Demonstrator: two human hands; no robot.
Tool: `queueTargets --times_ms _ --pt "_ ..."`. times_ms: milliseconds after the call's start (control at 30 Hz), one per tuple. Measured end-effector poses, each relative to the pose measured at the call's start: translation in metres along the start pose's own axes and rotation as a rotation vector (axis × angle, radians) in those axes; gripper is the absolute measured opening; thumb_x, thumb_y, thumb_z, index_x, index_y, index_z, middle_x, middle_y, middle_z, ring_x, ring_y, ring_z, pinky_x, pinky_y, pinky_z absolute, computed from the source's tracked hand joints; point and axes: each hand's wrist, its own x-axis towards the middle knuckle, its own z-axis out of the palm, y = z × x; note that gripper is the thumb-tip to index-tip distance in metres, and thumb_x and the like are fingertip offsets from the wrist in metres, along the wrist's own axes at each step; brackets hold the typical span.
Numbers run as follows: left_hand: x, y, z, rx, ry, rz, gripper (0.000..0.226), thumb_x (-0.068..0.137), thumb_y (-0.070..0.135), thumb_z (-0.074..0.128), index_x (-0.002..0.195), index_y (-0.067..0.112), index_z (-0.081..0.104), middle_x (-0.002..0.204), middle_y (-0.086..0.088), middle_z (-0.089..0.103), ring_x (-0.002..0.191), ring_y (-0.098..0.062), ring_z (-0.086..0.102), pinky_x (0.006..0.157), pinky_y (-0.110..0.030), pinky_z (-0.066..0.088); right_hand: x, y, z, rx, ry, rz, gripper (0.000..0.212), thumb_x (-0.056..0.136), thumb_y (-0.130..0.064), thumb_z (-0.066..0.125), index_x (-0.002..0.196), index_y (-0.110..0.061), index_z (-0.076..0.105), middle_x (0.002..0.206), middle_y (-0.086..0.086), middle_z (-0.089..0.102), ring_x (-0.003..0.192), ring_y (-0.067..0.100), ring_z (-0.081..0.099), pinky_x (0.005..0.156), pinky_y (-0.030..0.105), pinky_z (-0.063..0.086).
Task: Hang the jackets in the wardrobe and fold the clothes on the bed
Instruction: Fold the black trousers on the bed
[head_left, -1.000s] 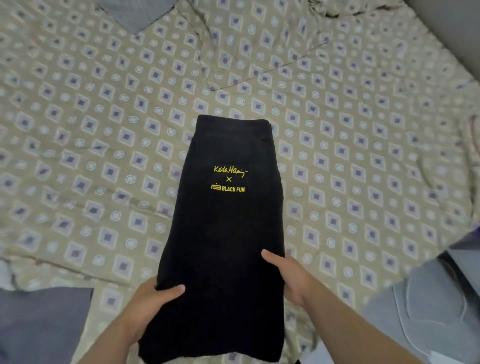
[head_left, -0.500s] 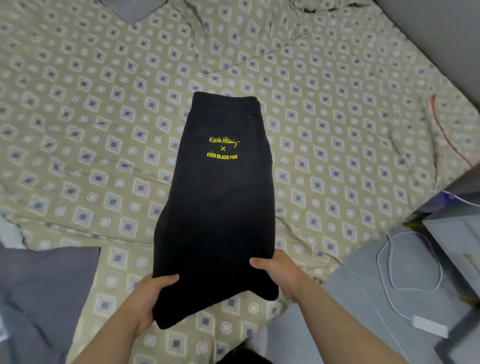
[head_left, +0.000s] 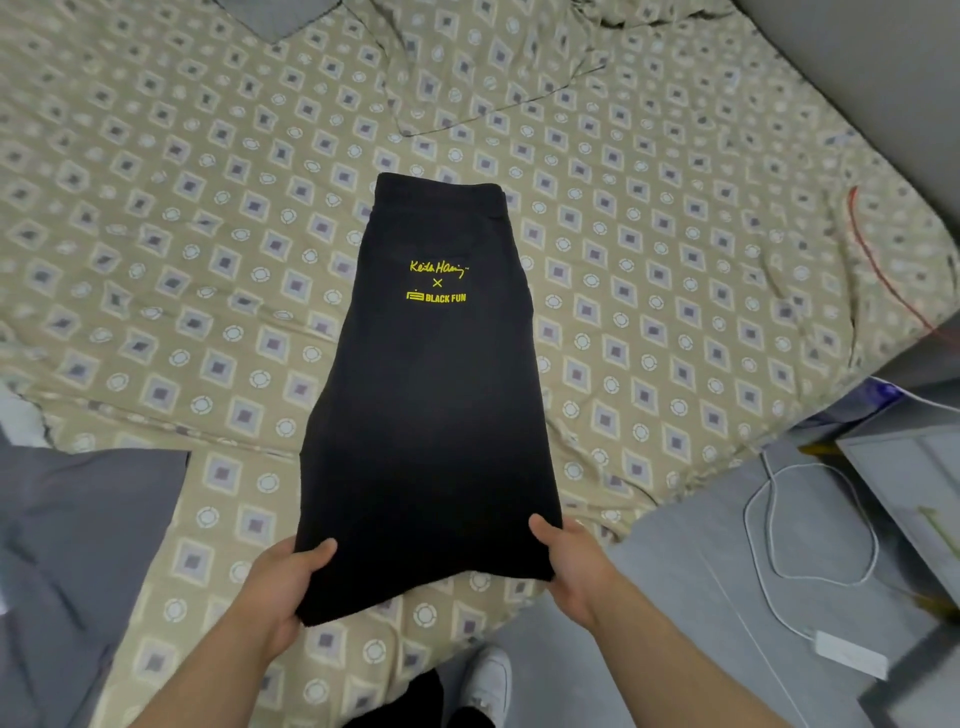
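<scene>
In the head view, a black garment (head_left: 436, 415) with yellow print lay lengthwise in the middle of the frame on the patterned bed (head_left: 156, 260), its far end flat and its near end lifted at the bed's lower edge. The left hand (head_left: 280, 587) pinched the near left corner, thumb on top and fingers beneath; the right hand (head_left: 571, 561) pinched the near right corner the same way. A grey cloth (head_left: 78, 545) lay at lower left and a white cable (head_left: 769, 519) on the floor at lower right. The near hem sat skewed, so an uneven pull could likely slide the layers apart, or a loosened pinch could drop that end off the bed.
</scene>
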Motion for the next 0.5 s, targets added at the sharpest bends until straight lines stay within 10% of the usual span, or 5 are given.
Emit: queueTargets --times_ms 267,367,500 --pt "-0.025 0.012 0.013 -0.091 0.242 0.250 0.055 0.097 0.017 0.058 0.146 0.033 0.038 0.146 -0.001 0.047 0.115 -0.027 0.059 0.085 -0.041 0.053 -0.018 -0.020 0.007 -0.152 0.225 -0.224 0.025 0.093 -0.029 0.062 0.117 -0.020 0.060 0.105 -0.002 0.071 0.088 0.017 0.070 0.060 0.030 0.059" --pt "-0.037 0.027 0.012 -0.163 0.161 0.316 0.052 0.098 0.017 0.053 0.140 0.046 0.044 0.141 0.006 0.053 0.112 -0.020 0.062 0.076 -0.033 0.052 -0.032 -0.035 0.002 -0.231 0.205 -0.362 0.049 0.095 -0.031 0.059 0.141 -0.036 0.044 0.127 -0.014 0.056 0.101 0.010 0.064 0.066 0.030 0.061" --pt "-0.041 0.058 0.007 -0.404 -0.066 0.247 0.035 0.099 0.012 0.043 0.118 0.028 0.068 0.118 -0.001 0.071 0.099 -0.016 0.071 0.073 -0.034 0.053 -0.048 -0.063 0.004 0.003 0.053 -0.384 0.028 0.099 -0.018 0.052 0.107 -0.036 0.071 0.110 -0.015 0.068 0.091 0.008 0.069 0.064 0.029 0.058"
